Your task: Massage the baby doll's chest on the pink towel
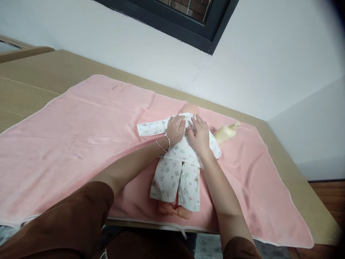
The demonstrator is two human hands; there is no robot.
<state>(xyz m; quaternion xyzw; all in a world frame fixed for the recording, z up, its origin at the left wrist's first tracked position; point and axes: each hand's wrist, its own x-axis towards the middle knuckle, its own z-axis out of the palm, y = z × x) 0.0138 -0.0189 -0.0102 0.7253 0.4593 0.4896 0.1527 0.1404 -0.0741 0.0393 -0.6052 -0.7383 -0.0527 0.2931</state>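
A baby doll (188, 108) lies on its back on a pink blanket (81, 136), head toward the wall, dressed in a white printed top (183, 149) and matching trousers (176, 180). My left hand (175, 128), with a bracelet on the wrist, rests on the doll's chest with its fingers curled on the top's fabric. My right hand (199, 135) lies beside it on the chest, fingers pressed on the same fabric. One sleeve (151, 128) of the top lies flat and empty to the left. The doll's bare arm (225, 131) sticks out to the right. Its bare feet (175, 210) point toward me.
The blanket covers most of a light wooden table (32, 72) that stands against a white wall (269, 64). A dark window frame (188, 25) is above. The table's right end (309, 194) drops to a wooden floor.
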